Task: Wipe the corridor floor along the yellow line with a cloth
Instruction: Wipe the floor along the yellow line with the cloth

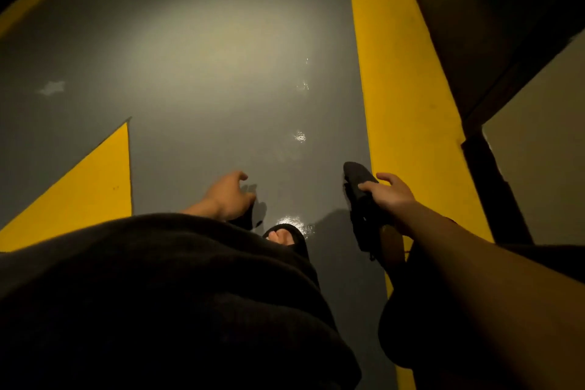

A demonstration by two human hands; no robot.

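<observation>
Your right hand (391, 196) held the dark cloth (364, 206) bunched in its grip, hanging just beside the yellow line (408, 111); your left hand (229, 195) hung loose-fingered and held nothing. The cloth looked soft, light and floppy; you were best gripping it mid-bunch.

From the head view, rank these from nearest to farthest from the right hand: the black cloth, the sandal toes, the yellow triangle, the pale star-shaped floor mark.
1. Cloth: in the right hand's grip, beside the yellow line.
2. Sandal: lower left of the hand, mid-floor.
3. Yellow triangle: far left.
4. Star mark: far upper left, beyond the triangle.
</observation>
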